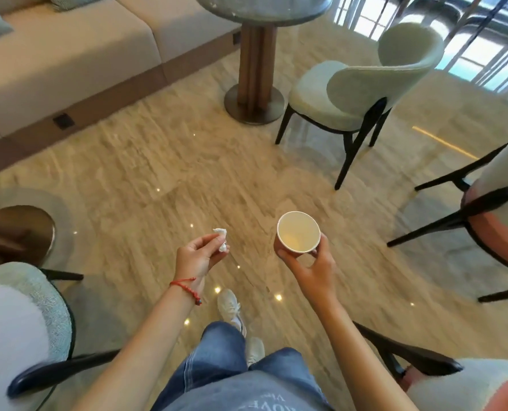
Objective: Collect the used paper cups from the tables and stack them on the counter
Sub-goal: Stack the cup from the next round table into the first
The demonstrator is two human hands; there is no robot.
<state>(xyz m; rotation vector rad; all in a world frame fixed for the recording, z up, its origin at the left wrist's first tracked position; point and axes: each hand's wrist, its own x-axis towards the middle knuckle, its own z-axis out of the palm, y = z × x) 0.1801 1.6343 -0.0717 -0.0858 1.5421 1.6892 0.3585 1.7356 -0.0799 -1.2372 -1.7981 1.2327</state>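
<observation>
Head view
Step in hand: carrying is judged to be under way; one paper cup point(298, 231) is held upright above the floor, its mouth facing the camera, with little or nothing seen inside.
Right hand point(309, 265): the fingers are curled round the cup's lower wall from below, thumb on the near left side.
Left hand point(199, 256): a crumpled white tissue point(221, 240) is pinched at the fingertips; a red cord bracelet point(187, 287) is worn at the wrist.
Next move: no counter is shown, so it must first be found; the cup should be kept level in case of dregs, and the tissue will probably need to be disposed of separately.
Floor point(163, 161): glossy beige stone, with ceiling lights reflected as small bright dots.
Room: a round pedestal table point(257, 54) stands ahead, its top only partly in frame; a pale upholstered chair point(362, 84) sits just to its right, a beige sofa point(68, 48) to the left.
Edges: more chairs are seen at both sides of the frame.
</observation>
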